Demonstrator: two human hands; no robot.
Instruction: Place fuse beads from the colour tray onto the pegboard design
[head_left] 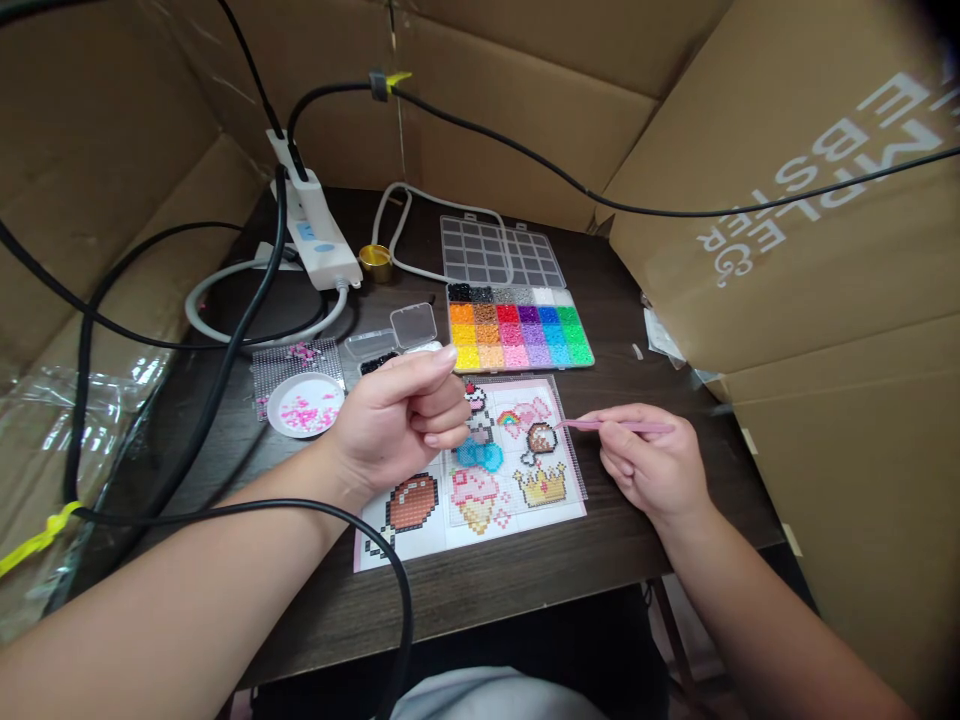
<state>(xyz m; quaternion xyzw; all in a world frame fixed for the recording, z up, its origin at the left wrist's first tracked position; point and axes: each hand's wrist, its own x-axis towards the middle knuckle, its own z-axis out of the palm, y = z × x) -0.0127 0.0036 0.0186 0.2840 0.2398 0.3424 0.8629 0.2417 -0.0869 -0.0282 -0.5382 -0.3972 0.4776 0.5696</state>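
My left hand [397,415] hangs over the left part of the pattern sheet, fingers curled into a fist with the thumb along the top. Nothing sticks out of it. Pink tweezers [626,426] are held in my right hand [656,460], their tip pointing left at the sheet's right edge, near the brown-and-white pixel picture. On the pattern sheet [397,555], partly under a clear pegboard [581,485], are pixel pictures of a crown, an ice cream, a blue bow and others. My left fist hides part of it.
Behind the sheet lies an open bead box [521,335] sorted by colour. A white dish [306,404] of pink and white beads rests on another pegboard [262,370]. A power strip [322,240], gold cup [375,262] and black cables surround the area; cardboard walls [847,330] enclose it.
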